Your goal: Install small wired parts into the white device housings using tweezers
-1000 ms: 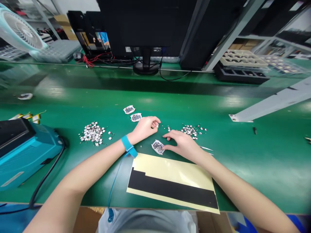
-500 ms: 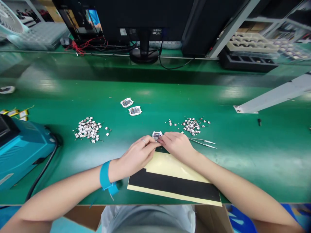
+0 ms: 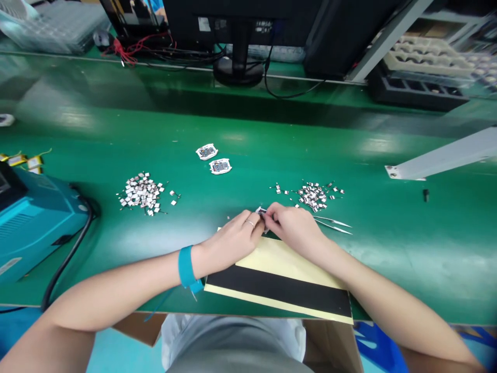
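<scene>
Between my two hands is a small white housing with a circuit board in it [image 3: 261, 211], mostly covered by fingers. My left hand [image 3: 236, 239], with a ring and a teal wrist strap, is closed on its left side. The fingertips of my right hand [image 3: 293, 226] pinch together at its right side; whether they hold a small part is hidden. Under the hands lies a yellow sheet with a black strip [image 3: 279, 287]. Tweezers [image 3: 333, 224] rest just right of my right hand. Two similar housings, one farther back [image 3: 206, 151] and one nearer [image 3: 220, 166], lie beyond.
Small white parts with short leads form a left pile [image 3: 142, 192] and a right pile [image 3: 313, 196]. A teal machine [image 3: 39, 223] with a black cable stands at left, near yellow battery packs [image 3: 34, 161]. A white metal bracket [image 3: 446, 155] juts in at right; a monitor stand [image 3: 238, 70] is behind.
The view has shifted slightly. My left hand has turned and moved over the housing, covering more of it. My right fingertips have drawn up along its right side.
</scene>
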The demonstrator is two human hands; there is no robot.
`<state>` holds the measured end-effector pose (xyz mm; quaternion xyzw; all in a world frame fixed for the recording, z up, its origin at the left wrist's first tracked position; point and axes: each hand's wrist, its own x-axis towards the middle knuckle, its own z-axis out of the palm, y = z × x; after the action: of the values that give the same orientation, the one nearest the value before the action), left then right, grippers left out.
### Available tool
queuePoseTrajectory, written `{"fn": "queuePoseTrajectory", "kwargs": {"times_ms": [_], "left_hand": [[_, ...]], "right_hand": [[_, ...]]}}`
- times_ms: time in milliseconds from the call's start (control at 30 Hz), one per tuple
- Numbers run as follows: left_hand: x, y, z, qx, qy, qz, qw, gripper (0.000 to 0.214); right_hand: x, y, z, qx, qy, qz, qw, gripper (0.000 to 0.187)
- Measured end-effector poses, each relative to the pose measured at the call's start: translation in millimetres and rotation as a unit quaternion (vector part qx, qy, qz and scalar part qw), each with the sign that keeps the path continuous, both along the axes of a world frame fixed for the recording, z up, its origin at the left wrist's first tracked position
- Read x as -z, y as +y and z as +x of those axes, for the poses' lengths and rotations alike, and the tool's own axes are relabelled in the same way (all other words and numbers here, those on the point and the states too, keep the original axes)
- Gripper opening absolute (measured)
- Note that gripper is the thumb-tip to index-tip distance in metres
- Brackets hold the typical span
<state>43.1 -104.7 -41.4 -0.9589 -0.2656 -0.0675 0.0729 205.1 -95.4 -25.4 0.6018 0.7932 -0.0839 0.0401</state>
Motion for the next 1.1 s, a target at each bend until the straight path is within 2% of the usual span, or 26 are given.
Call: {"fn": "queuePoseTrajectory", "kwargs": {"times_ms": [133,267,367,433,500,600,733,800,900,1000,1100], "left_hand": [[-4.7,4,-3,0.027,0.012,-0.029,0.999,0.032],[-10.8,20,-10,0.074,0.035,-0.088,0.993,0.032],[-11.6,32,-15,0.092,0.024,-0.128,0.987,0.029],[-10.5,36,-17,0.058,-0.021,-0.150,0.987,0.027],[-9.0,37,-18,0.007,-0.090,-0.170,0.981,0.024],[-6.1,32,-15,-0.041,-0.176,-0.203,0.962,0.020],[0.9,26,-11,-0.067,-0.205,-0.219,0.952,0.016],[4.7,25,-10,-0.061,-0.209,-0.206,0.954,0.015],[8.3,25,-9,-0.025,-0.210,-0.145,0.967,0.014],[9.1,26,-10,0.003,-0.199,-0.093,0.976,0.016],[8.0,28,-12,0.020,-0.195,-0.080,0.977,0.015]], "right_hand": [[-1.6,7,6,-0.001,-0.003,0.003,1.000,0.019],[-3.3,17,17,-0.032,-0.009,0.018,0.999,0.022],[-3.4,20,28,-0.114,0.059,0.022,0.991,0.022],[-0.7,20,33,-0.196,0.142,0.006,0.970,0.040],[4.7,19,34,-0.242,0.203,-0.017,0.949,0.046],[15.8,17,28,-0.228,0.244,-0.029,0.942,0.036],[26.3,14,17,-0.149,0.302,-0.003,0.942,0.046],[28.0,12,14,-0.118,0.337,-0.007,0.934,0.038],[27.6,13,16,-0.111,0.357,-0.011,0.927,0.018],[24.8,15,22,-0.121,0.356,0.003,0.926,0.021],[20.2,13,26,-0.131,0.345,0.009,0.929,0.024]]}}
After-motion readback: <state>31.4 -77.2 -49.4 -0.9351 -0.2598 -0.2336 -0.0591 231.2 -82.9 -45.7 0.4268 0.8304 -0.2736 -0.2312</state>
